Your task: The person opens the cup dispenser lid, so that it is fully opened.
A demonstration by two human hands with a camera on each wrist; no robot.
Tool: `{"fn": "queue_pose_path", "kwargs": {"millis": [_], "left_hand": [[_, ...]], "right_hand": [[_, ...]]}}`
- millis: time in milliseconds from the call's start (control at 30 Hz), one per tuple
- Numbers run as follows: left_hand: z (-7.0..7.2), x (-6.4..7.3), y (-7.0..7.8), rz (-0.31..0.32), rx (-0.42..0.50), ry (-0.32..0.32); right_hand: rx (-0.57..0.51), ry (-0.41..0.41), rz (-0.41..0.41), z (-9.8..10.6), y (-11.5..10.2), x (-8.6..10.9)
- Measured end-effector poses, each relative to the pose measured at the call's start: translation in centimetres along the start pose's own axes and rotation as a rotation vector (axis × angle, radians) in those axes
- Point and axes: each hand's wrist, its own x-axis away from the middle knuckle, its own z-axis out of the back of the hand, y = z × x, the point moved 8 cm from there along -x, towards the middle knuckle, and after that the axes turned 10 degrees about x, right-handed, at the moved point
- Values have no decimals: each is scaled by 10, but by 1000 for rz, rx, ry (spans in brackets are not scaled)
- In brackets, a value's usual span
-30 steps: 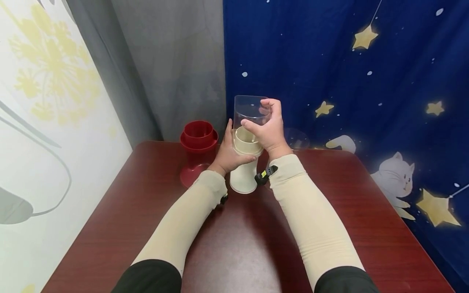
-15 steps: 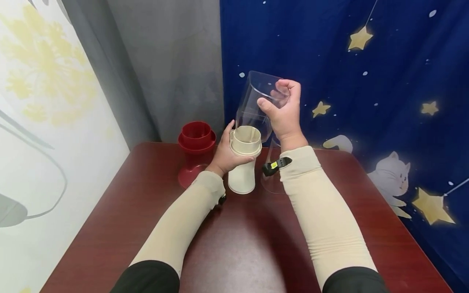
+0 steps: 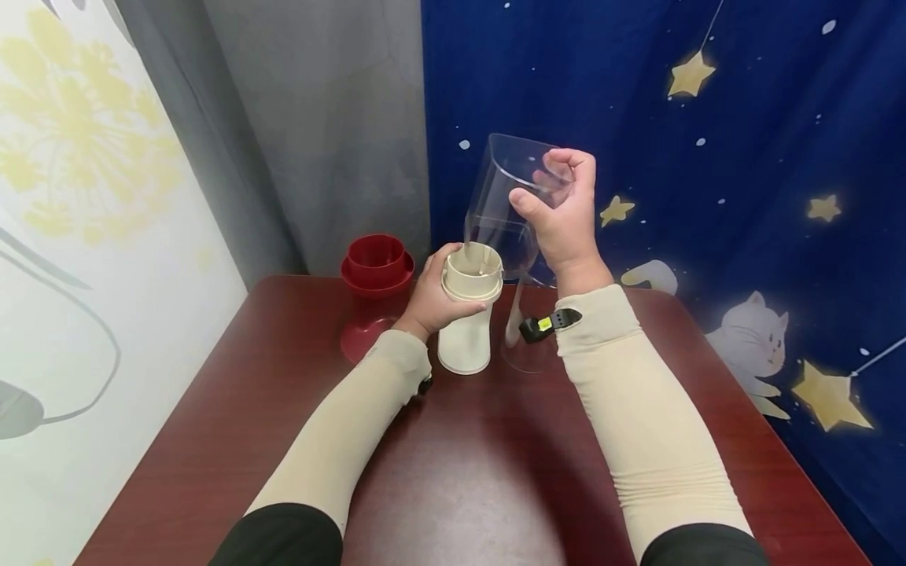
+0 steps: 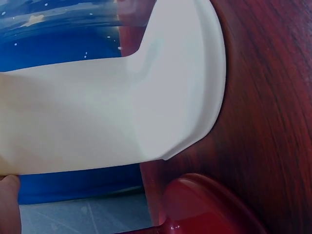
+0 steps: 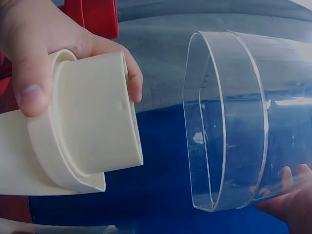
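My left hand grips a cream plastic stand, thumb in front just below its collar. The stand is upright on the table, its top ring open. In the right wrist view, a left fingertip reaches the rim of the cream ring. My right hand holds a clear plastic container near its upper end, fingers bent around the edge. The container tilts, and its lower mouth is apart from the cream ring. In the left wrist view, the stand's flared foot rests on the wood.
A red plastic stand of similar shape stands left of the cream one, close to my left hand. Another clear plastic piece stands on the table, partly behind my right wrist. Grey and blue curtains hang behind the table.
The clear container was over the cream ring; my right hand has lifted it up and right, and it now tilts. The left index finger has bent to the ring's rim. The stand stays put.
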Motion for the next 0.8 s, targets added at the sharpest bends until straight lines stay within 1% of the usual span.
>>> {"fn": "queue_pose_path", "kwargs": {"millis": [300,500,800], "left_hand": [[-2,-1,-1,-34,-9,7],[-3,0,-2,-31,-7,11],[-4,-1,-3,-41,-16,16]], "right_hand": [[16,-31,-3,4,-7,13],[6,-50,-15,7,-10,23],[-44,-72,13,13,-14,37]]}}
